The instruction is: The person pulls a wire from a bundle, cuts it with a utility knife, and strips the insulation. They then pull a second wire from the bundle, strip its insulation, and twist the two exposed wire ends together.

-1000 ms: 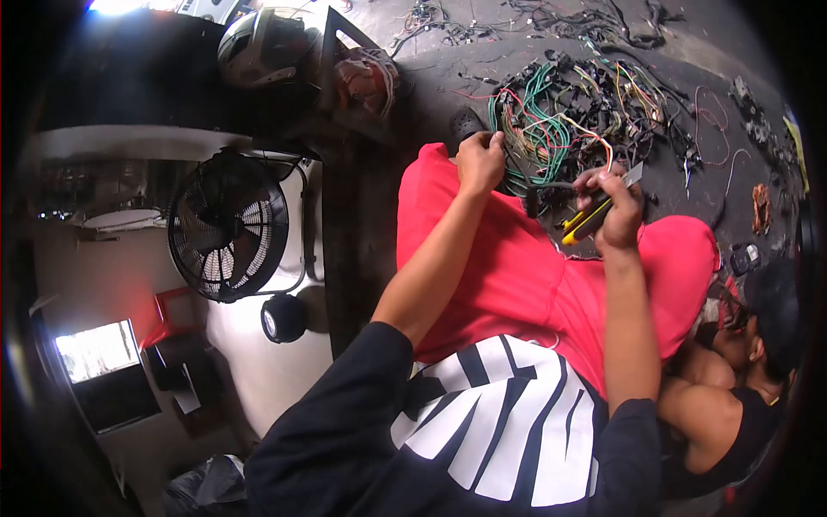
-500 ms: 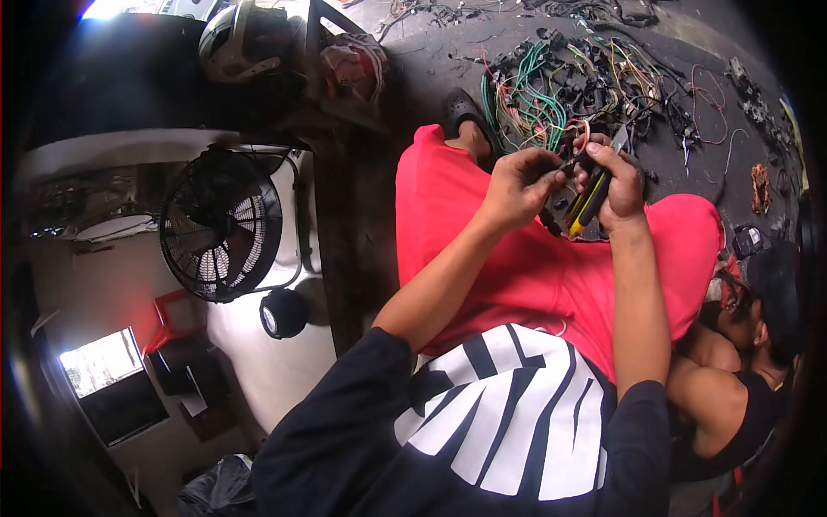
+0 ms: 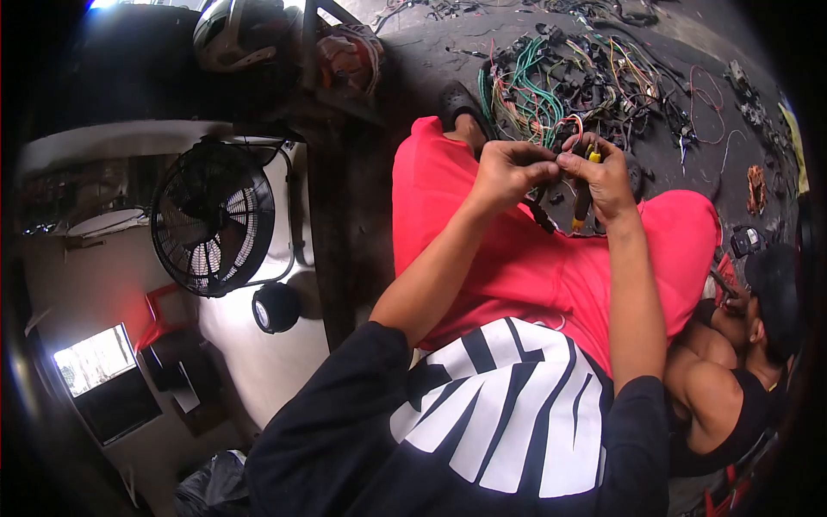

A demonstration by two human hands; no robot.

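Gripping yellow-handled pliers (image 3: 583, 194), right hand (image 3: 603, 177) meets left hand (image 3: 508, 172).

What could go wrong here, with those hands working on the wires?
The right hand grips a yellow-handled tool close against the left hand; a slip might nick a finger. The wire bundle on the floor is tangled, so a tug on the piece in hand could drag neighbouring wires along. Another person sits close at the elbow and could get bumped.
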